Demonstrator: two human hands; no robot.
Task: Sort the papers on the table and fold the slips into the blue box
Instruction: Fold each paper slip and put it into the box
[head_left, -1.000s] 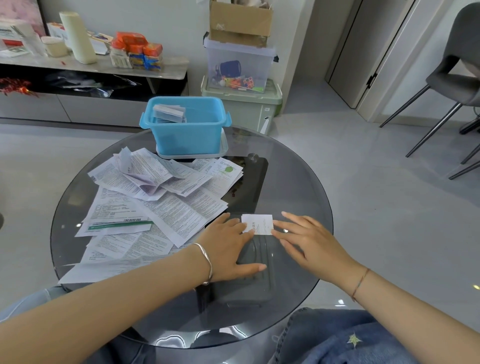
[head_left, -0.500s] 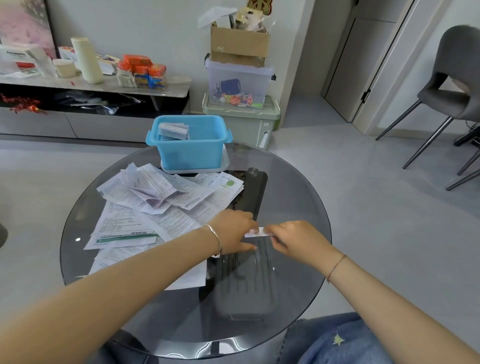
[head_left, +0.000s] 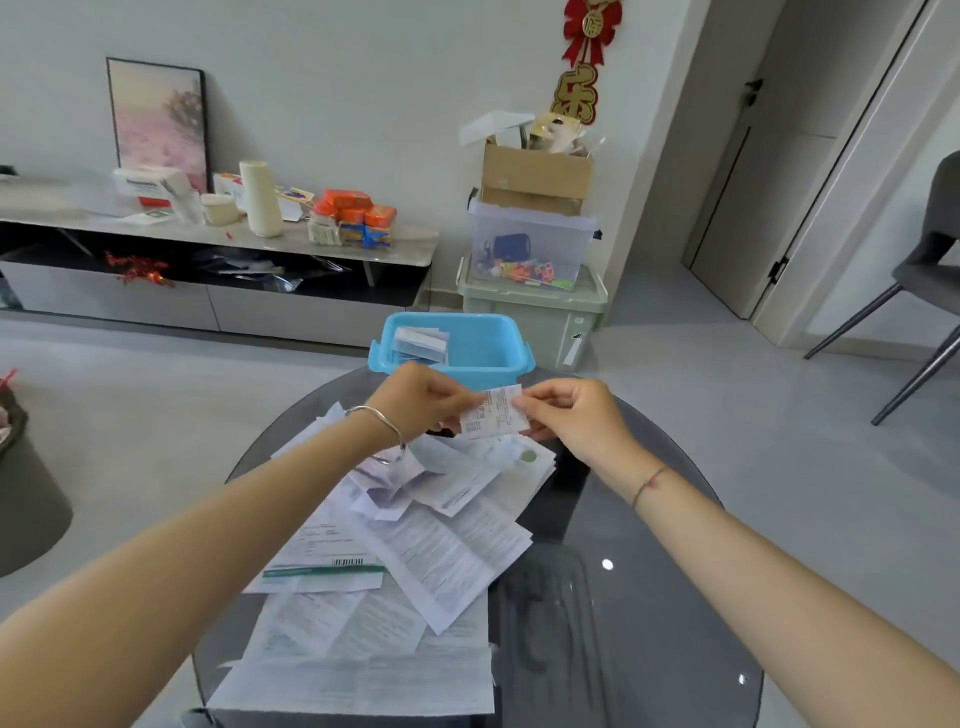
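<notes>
We had bare glass on the table (head_left: 649, 597) to the right, free to cross; papers (head_left: 415, 551) crowded the left, and the blue box (head_left: 493, 353) blocked the far edge, open-topped.

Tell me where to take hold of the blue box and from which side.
Take the blue box by the two lugs sticking out at its rim, one at each end, coming in from left and right. The top is open with folded slips inside, and the left hand and right hand hold a slip in front of its near wall.
</notes>
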